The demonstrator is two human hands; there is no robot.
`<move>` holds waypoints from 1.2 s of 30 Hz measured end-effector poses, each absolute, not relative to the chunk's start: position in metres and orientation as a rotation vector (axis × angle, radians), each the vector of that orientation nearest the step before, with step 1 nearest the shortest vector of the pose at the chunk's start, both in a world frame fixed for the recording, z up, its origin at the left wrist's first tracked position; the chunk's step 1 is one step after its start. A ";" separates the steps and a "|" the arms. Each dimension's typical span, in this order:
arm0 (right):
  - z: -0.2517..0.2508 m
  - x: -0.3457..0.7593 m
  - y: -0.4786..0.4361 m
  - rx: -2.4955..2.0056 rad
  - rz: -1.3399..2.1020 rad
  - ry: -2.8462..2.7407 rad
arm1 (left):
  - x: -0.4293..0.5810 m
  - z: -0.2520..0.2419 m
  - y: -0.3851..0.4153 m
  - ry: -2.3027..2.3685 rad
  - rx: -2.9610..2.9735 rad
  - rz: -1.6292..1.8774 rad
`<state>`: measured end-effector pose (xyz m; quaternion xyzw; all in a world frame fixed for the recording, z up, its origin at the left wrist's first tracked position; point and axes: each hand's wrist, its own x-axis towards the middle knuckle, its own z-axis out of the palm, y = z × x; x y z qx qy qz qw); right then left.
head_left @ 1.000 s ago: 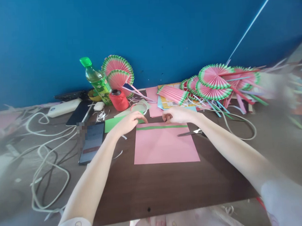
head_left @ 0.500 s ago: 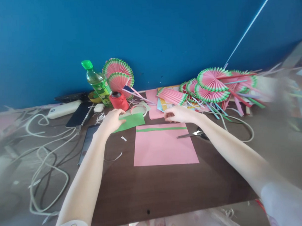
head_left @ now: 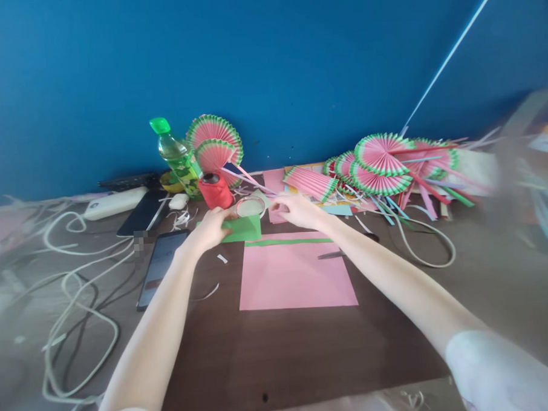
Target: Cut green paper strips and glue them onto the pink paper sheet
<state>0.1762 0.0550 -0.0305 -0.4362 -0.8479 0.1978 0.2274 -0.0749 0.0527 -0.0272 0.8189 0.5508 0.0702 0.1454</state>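
My left hand (head_left: 210, 227) is closed on a green sheet of paper (head_left: 244, 228) just left of the pink sheet. The pink sheet (head_left: 295, 275) lies flat on the dark brown board (head_left: 280, 356), with a green strip (head_left: 288, 242) along its far edge. My right hand (head_left: 296, 209) reaches past the pink sheet's far edge, fingers curled near a tape roll (head_left: 250, 206) and a second pink sheet (head_left: 277, 184); whether it holds anything is hidden. Scissors (head_left: 335, 254) lie partly under my right forearm.
A green-capped bottle (head_left: 176, 158), a red spool (head_left: 215, 190) and two pink-green paper fans (head_left: 214, 144) stand by the blue wall. More fans (head_left: 385, 158) are piled at the right. Phones (head_left: 161, 265), a white charger (head_left: 114, 203) and cables (head_left: 73, 287) cover the left.
My left hand went from the pink sheet's far left corner to the green sheet and now grips it. My right hand moved left and farther back, toward the tape roll.
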 end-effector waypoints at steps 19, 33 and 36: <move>0.011 0.192 0.032 -1.087 0.663 -2.215 | -0.066 -0.033 0.043 1.907 2.389 0.167; 0.029 0.215 0.009 -1.181 0.931 -2.452 | -0.030 0.016 0.017 1.221 2.105 0.516; 0.031 0.218 0.009 -1.195 0.956 -2.440 | -0.027 0.018 0.014 1.136 2.076 0.404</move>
